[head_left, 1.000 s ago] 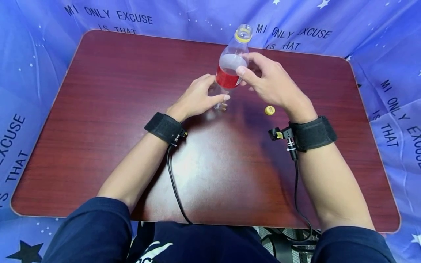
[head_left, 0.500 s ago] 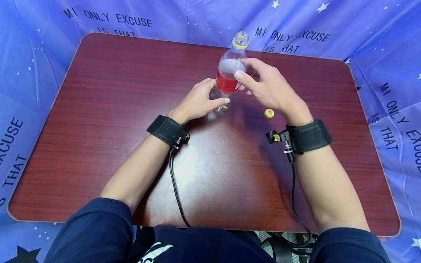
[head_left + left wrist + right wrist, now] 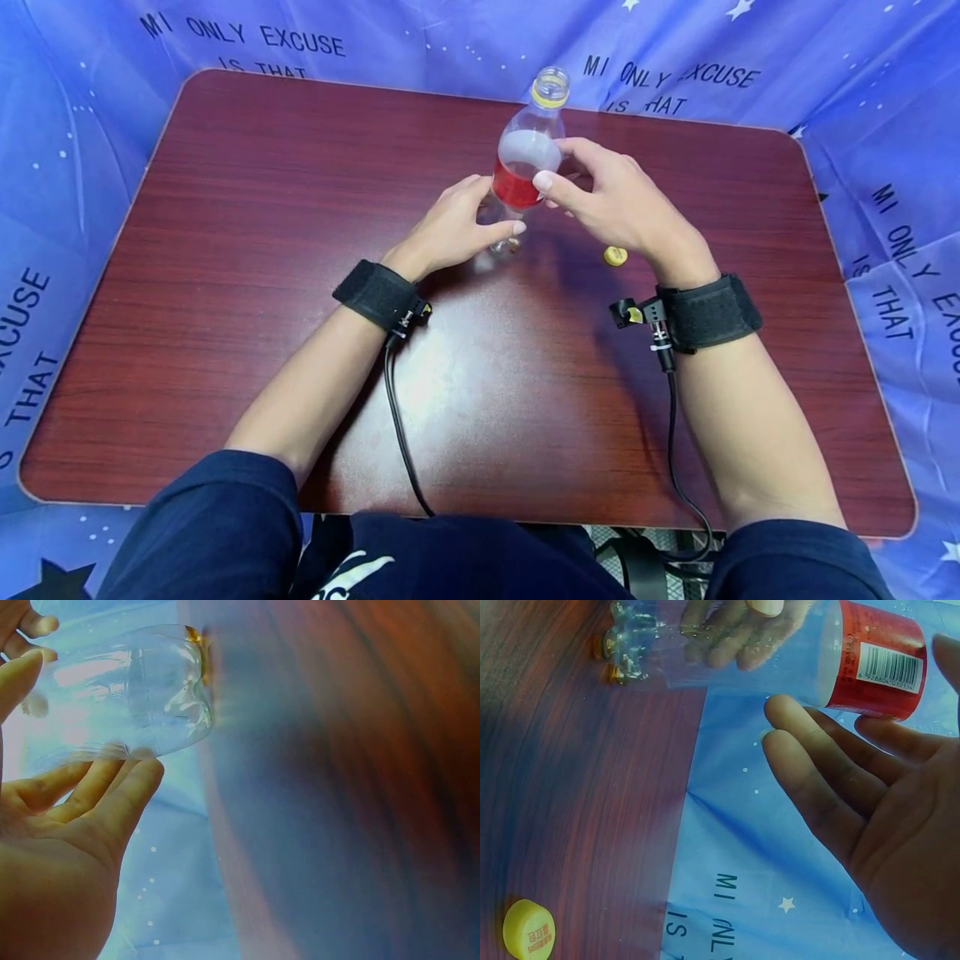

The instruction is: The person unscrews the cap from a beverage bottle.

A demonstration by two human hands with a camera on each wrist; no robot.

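A clear plastic bottle (image 3: pixel 529 148) with a red label (image 3: pixel 515 185) stands uncapped on the table, its mouth tipped slightly to the right. A yellow ring circles its neck, and a little amber liquid (image 3: pixel 196 652) shows at the base. My left hand (image 3: pixel 448 225) holds the lower part, thumb in front and fingers behind. At label height my right hand (image 3: pixel 622 193) holds the bottle between thumb and index finger, while its other fingers (image 3: pixel 817 780) spread loosely apart from it. The yellow bottle cap (image 3: pixel 616 256) lies on the table below my right hand.
The dark red wooden table (image 3: pixel 247 208) has rounded corners. A blue printed curtain (image 3: pixel 420 42) hangs behind it and at both sides. From the black wrist straps (image 3: pixel 708 315) cables run down toward the table's front edge.
My right hand has shifted slightly toward me and lower on the bottle. The bottle's mouth has come a little nearer to me. My left hand and the cap stay in place.
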